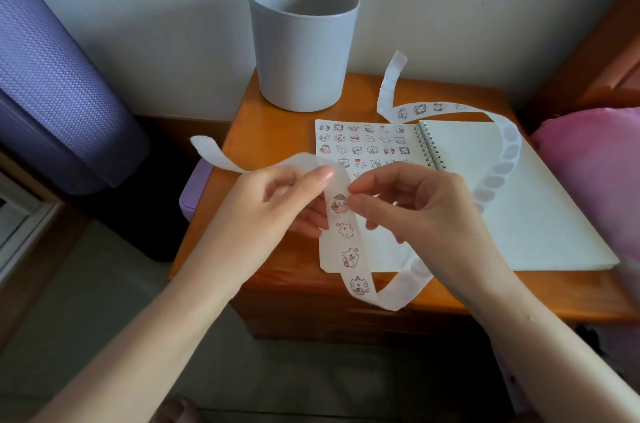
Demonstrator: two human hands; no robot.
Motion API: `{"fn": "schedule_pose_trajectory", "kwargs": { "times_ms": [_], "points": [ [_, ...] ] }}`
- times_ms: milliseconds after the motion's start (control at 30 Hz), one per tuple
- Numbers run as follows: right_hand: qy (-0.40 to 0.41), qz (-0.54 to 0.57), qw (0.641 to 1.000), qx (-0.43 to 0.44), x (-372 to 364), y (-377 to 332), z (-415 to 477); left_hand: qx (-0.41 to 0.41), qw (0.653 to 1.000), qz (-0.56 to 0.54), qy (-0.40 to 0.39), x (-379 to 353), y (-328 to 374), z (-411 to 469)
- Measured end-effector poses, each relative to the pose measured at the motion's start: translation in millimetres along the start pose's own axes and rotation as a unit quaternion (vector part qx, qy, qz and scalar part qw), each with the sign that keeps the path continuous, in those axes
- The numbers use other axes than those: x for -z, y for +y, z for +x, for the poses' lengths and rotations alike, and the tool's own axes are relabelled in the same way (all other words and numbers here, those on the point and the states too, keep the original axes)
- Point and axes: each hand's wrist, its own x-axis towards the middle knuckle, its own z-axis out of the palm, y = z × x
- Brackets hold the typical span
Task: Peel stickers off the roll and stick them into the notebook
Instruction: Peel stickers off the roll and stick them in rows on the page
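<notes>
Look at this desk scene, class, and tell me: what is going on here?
A person is working a long white paper sticker strip above a small orange wooden table. The left hand grips the strip, while the right hand pinches a pink cartoon sticker on it with its fingers, apparently to peel it. An open spiral-bound white notebook lies on the table, its left page carrying rows of stickers, its right page blank. A round grey plastic bin stands behind.

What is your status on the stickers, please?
Left grip holds strip. Right grip pinches strip edge by top sticker, not yet off. Notebook open, left page part filled. Strip loops over blank right page.
</notes>
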Motion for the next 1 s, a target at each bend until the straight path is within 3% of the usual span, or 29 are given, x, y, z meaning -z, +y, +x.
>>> {"fn": "schedule_pose_trajectory", "kwargs": {
  "times_ms": [567, 1000],
  "points": [
    [-0.004, -0.068, 0.997, 0.033, -0.2, 5.0, 0.4, -0.071, 0.994, 0.069, -0.034, 1.6, -6.2, 1.3],
    [-0.010, -0.080, 0.996, 0.041, 0.6, 6.3, 1.4, -0.041, 0.998, 0.047, -0.031, -0.2, -6.1, 1.0]
  ]
}}
